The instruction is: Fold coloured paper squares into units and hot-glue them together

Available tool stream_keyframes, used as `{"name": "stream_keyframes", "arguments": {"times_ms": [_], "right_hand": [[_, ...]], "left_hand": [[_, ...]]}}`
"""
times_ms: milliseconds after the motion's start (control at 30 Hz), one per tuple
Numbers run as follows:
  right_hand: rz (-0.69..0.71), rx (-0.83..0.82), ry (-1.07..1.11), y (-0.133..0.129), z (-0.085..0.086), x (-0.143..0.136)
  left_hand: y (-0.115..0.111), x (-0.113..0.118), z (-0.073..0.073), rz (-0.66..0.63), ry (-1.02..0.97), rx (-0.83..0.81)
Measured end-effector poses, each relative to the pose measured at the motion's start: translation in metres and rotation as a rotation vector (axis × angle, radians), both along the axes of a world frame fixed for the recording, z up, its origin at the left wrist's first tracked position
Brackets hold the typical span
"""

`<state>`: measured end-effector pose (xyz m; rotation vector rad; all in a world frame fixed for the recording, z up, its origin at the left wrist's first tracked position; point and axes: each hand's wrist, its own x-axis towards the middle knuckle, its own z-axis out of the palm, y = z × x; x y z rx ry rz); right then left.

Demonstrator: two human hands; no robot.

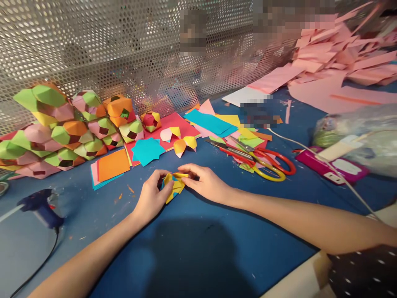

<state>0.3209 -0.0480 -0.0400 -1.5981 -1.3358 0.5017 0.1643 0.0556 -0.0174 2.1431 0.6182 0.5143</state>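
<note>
I see a broad dark shadow (192, 256) across the blue counter (120, 273), just this side of a small folded yellow-and-blue paper piece (178, 185). Well left of the piece, I have a dark blue glue gun (46, 212) with a black cord. The left hand (151, 194) grips the piece by its left side, thumb over the front; the right hand (206, 183) has its fingers closed on the upper right corner. I cannot tell whether the piece touches the counter.

Beyond the piece to its left lies a stack of square orange, pink and blue paper sheets (114, 165). To its right rest red- and yellow-handled metal scissors (259, 161), and farther right a magenta block with white sockets (361, 168) near a clear plastic bag (381, 145). Past the piece I make out turquoise paper sheets (148, 151). Farther off to its left, many-coloured rounded paper units (72, 132) are piled by a grey perforated metal screen (37, 41); far to its right, pale pink paper strips (335, 54) lie heaped.
</note>
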Motion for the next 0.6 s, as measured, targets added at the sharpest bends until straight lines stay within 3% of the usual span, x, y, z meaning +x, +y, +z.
{"name": "stream_keyframes", "arguments": {"times_ms": [167,367,467,600], "right_hand": [[0.073,0.089,-0.018,-0.008,0.009,-0.005],[0.031,0.514,-0.469,-0.013,0.014,-0.003],[-0.030,0.520,-0.617,-0.013,0.013,-0.002],[-0.059,0.515,-0.576,-0.011,0.010,0.000]], "left_hand": [[-0.007,-0.006,0.003,0.014,-0.066,-0.167],[-0.009,-0.006,0.001,0.044,-0.170,-0.353],[-0.013,-0.005,0.000,0.056,-0.183,-0.397],[-0.017,-0.004,0.000,0.050,-0.185,-0.418]]}}
